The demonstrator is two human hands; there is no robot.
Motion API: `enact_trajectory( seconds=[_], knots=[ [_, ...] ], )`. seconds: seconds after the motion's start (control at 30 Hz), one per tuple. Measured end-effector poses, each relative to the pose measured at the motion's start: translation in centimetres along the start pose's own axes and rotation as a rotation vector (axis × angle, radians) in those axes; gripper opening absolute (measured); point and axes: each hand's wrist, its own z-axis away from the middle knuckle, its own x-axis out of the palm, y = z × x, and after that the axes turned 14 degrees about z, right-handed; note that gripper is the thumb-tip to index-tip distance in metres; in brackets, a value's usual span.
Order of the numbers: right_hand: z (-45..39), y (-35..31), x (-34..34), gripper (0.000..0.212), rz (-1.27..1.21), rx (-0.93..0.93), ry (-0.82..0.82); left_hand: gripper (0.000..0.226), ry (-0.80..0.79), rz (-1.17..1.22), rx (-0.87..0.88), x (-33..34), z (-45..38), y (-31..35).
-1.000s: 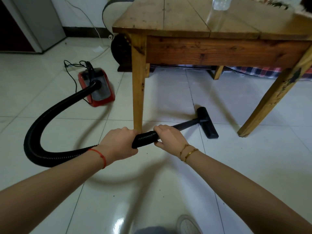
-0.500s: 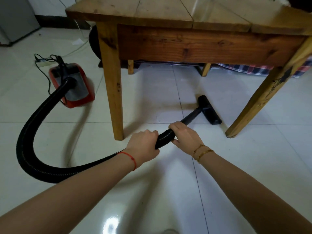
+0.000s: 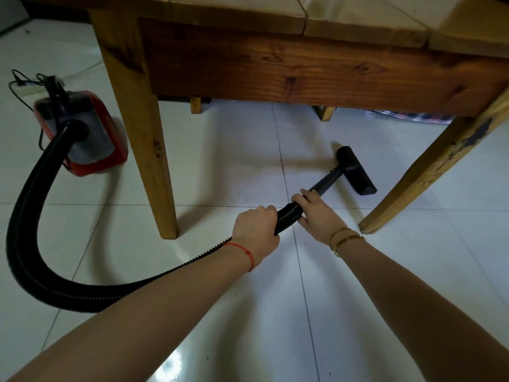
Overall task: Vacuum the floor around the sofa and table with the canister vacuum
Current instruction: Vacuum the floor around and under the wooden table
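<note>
Left hand point(image 3: 257, 228): fingers wrapped tight round the ribbed black hose point(image 3: 24, 216). Right hand point(image 3: 316, 213): fingers closed on the hose end just ahead. Floor nozzle point(image 3: 355, 170): beyond the right fingertips, flat on white tile under the wooden table point(image 3: 303, 70). Red canister point(image 3: 82, 133): far left of the left fingers.

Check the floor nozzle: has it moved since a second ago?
Yes. The floor nozzle has gone further under the wooden table, from level with the near-left table leg to well beyond its foot.
</note>
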Motion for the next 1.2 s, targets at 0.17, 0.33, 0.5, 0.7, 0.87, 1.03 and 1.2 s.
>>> enact_trajectory(
  seconds=[0.17,0.33,0.5,0.7,0.87,1.03,1.2],
  knots=[
    [-0.4,-2.1,0.2,0.033,-0.023,-0.028,0.016,0.021,-0.005,-0.001,-0.034,-0.9,1.0,-1.5],
    [0.6,-6.2,-0.3,0.032,-0.03,-0.085,0.057,0.022,-0.008,-0.037,-0.051,-2.4,4.4,-3.7],
    [2.1,-10.8,-1.6,0.034,0.032,-0.186,0.098,0.022,0.011,-0.065,-0.08,-3.6,8.8,-6.4],
    [2.5,-16.0,-2.3,0.027,0.117,-0.334,0.132,0.021,0.037,-0.089,-0.136,-4.6,13.0,-9.9],
    [3.5,-19.4,-3.1,0.028,0.143,-0.371,0.08,0.021,-0.015,-0.109,-0.186,-6.0,16.1,-11.1],
    [5.2,-22.2,-6.6,0.029,0.147,-0.386,-0.029,0.023,-0.102,-0.095,-0.261,-10.0,19.2,-9.7],
    [6.6,-23.4,-11.9,0.029,0.05,-0.348,-0.182,0.024,-0.175,-0.056,-0.342,-16.4,20.9,-6.3]
  ],
)
